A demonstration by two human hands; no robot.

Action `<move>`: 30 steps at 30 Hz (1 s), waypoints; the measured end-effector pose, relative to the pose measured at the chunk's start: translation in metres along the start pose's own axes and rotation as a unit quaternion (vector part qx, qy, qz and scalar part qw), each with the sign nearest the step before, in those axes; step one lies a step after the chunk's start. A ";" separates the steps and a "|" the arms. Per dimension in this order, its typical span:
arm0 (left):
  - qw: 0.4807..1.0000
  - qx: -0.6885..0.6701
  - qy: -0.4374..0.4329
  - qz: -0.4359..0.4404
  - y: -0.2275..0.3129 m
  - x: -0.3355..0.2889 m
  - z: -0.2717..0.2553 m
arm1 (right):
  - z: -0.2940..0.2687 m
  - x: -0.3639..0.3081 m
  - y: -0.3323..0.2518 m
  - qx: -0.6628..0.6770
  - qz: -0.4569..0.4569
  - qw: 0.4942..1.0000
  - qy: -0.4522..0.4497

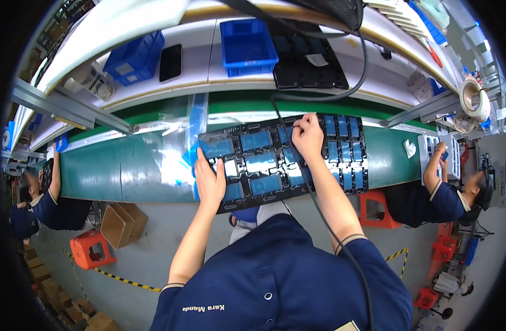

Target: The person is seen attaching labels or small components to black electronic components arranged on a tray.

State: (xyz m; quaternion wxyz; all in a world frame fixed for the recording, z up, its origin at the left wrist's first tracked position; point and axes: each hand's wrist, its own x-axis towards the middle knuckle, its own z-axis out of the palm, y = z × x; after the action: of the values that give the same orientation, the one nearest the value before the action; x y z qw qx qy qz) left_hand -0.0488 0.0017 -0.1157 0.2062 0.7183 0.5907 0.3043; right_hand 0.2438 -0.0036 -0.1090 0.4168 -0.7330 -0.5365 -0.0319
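Observation:
In front of me, across the green bench, lies a black tray [236,163] with rows of glossy blue rectangular pieces [257,141]. My left hand [210,182] rests at its left end, fingers stretched and thumb apart, beside a strip of blue film [191,161]. Above the tray's middle, my right hand [308,138] is closed in a pinch with curled fingers; what lies between its fingertips, if anything, is hidden. Right of that hand, narrower blue pieces [345,150] sit in a black tray section. Sheets of clear film [167,151] lie left of the tray.
A black cable [319,205] hangs across the tray by my right forearm. The shelf beyond holds blue bins [248,48], a dark phone [171,62] and a black tray [311,69]. Co-workers sit left and right [448,193]. Orange stools [93,249] and a cardboard box [123,225] stand behind.

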 end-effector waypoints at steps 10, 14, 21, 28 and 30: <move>0.999 0.012 -0.013 -0.040 0.002 -0.001 0.004 | -0.002 -0.001 0.004 0.012 -0.009 1.000 -0.017; 0.997 0.012 -0.017 -0.077 0.006 0.002 0.003 | -0.006 0.001 0.004 0.029 0.006 0.999 -0.045; 0.996 0.032 -0.008 -0.085 0.012 0.000 -0.001 | -0.049 -0.037 0.015 0.033 0.043 0.994 -0.096; 0.998 0.018 -0.023 -0.057 -0.003 0.003 0.008 | -0.052 -0.081 0.038 0.090 0.128 0.975 -0.158; 0.998 -0.033 -0.033 -0.037 -0.012 0.005 0.010 | -0.058 -0.069 0.026 0.093 0.195 0.961 -0.170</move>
State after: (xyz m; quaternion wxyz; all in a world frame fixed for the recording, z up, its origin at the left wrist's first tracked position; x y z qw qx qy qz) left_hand -0.0499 0.0096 -0.1304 0.2603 0.6986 0.5992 0.2918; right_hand 0.2590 -0.0955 -0.1211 0.3837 -0.7761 -0.4468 0.2255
